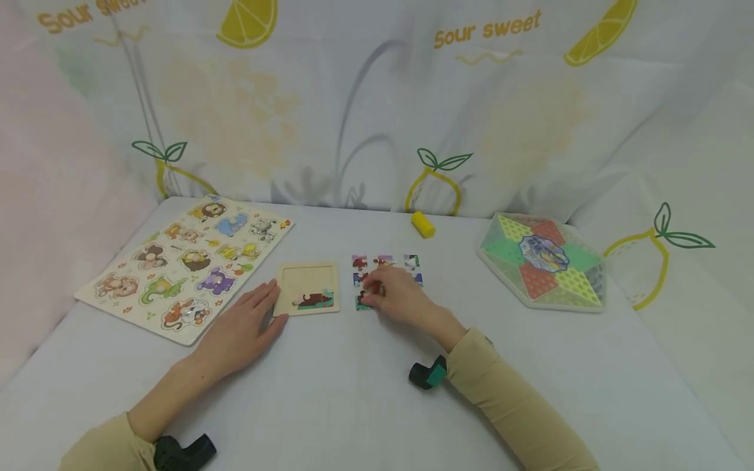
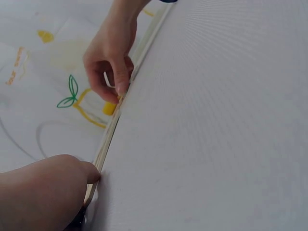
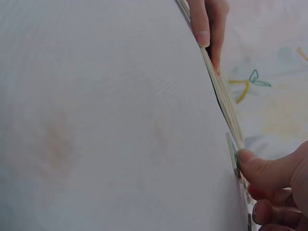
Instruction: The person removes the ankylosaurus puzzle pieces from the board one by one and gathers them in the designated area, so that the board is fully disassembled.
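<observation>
In the head view, my left hand (image 1: 244,327) lies flat on the cloth, its fingers extended against the left side of a small square wooden puzzle tray (image 1: 288,304). Inside the tray's lower right sits a joined brown-and-teal picture part (image 1: 315,299). To the right, my right hand (image 1: 403,294) bends over a group of small picture puzzle pieces (image 1: 412,261) laid in rows. Its thumb and fingertips pinch a teal-and-brown piece (image 1: 361,302) at the near left corner, partly hidden by the hand. The right wrist view shows the thumb (image 3: 255,166) against that piece's edge.
An animal puzzle board (image 1: 188,261) lies at the left, close by the left forearm. A yellow cylinder (image 1: 423,224) lies at the back. A hexagonal case of coloured triangles (image 1: 544,261) rests at the right. A printed curtain (image 1: 377,98) hangs behind the table.
</observation>
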{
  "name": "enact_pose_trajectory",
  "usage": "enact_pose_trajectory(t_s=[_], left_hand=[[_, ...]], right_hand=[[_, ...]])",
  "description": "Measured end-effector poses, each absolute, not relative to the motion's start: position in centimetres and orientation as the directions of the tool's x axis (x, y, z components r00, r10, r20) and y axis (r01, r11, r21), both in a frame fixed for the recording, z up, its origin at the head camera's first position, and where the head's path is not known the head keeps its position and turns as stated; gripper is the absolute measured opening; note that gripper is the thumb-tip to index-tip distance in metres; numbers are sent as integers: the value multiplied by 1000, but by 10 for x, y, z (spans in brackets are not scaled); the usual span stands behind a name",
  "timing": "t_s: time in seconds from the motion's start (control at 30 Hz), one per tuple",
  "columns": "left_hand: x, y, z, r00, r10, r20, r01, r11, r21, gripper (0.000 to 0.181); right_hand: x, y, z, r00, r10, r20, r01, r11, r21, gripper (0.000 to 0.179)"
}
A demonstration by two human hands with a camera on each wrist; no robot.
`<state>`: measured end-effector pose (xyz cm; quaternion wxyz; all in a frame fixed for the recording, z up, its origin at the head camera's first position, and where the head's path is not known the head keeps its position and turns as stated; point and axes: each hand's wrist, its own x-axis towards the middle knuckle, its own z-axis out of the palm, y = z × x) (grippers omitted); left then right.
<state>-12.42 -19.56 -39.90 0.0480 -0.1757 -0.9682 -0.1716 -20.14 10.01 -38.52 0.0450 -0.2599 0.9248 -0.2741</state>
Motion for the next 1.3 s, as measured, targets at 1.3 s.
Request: enact_pose_trajectory(t_s=[1.3], left_hand=[[-123,-197,-401,-936,320,144,349,886,304,61]], right_hand=[[-202,107,-384,-847,-532,-5,-442,710,-548,20]])
